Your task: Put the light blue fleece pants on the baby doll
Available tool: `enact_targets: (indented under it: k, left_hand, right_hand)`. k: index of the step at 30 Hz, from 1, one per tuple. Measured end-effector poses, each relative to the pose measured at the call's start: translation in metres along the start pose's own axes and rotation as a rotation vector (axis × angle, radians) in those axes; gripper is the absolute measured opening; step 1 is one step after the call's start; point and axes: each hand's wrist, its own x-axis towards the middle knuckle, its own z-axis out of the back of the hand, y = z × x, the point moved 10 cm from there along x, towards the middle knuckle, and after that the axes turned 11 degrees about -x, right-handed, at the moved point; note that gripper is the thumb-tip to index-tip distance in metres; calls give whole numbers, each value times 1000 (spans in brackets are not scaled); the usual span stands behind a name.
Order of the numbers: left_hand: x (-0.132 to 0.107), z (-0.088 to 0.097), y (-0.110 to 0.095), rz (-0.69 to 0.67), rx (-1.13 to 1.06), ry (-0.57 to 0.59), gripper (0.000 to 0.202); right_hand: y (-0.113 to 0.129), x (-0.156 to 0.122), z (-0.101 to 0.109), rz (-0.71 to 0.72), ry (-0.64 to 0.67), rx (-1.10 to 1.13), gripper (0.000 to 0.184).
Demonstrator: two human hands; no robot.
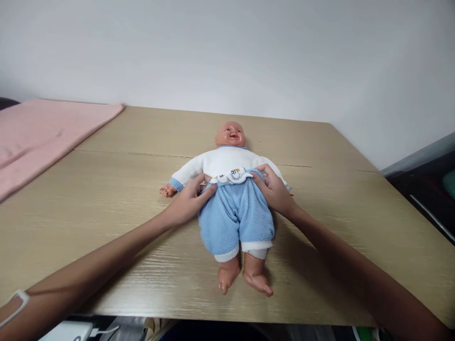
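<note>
A baby doll [231, 135] lies on its back on the wooden table, head away from me and bare feet toward me. It wears a white long-sleeved top [227, 158] with blue cuffs and blue trousers [236, 222] with white leg hems. Along the waist, a white patch with printed eyes [232, 175] is bunched up. My left hand [194, 199] pinches the waistband at its left side, thumb on top. At the other side my right hand [273, 189] grips the waistband too, its thumb near the patch. The doll's hand on the right is mostly hidden.
A pink cloth [53, 132] covers the table's far left corner. Behind the table [149, 137] stands a pale wall [227, 57]. Dark objects [423, 189] are beyond the right edge. Below the front edge are a white box-shaped device [67, 330] and a cable.
</note>
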Motion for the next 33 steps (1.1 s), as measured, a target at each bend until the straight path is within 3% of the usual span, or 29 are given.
enact_targets:
  k: [4, 7, 10, 16, 20, 24, 26, 33]
  left_hand:
    - [-9, 17, -28, -236, 195, -150, 28]
    - [-10, 16, -37, -315, 237, -129, 23]
    - [4, 17, -26, -232, 173, -102, 25]
    - [37, 20, 3, -45, -144, -98, 47]
    - [29, 26, 3, -67, -116, -108, 45]
    - [8, 25, -4, -124, 111, -52, 32]
    - [2, 23, -3, -114, 115, -43, 29]
    - [6, 22, 33, 101, -450, -210, 30]
  right_hand:
    - [14, -6, 0, 67, 60, -64, 32]
    - [32, -10, 5, 168, 39, -188, 32]
    - [37, -6, 9, 168, -45, -207, 33]
    - [4, 11, 4, -93, -60, 44, 45]
    - [-9, 1, 7, -122, 1, 17, 41]
    - [-25, -29, 11, -152, 66, 11, 38]
    - [-33, -44, 9, -197, 93, 97, 40]
    - [-36, -55, -15, -401, 101, 521, 50]
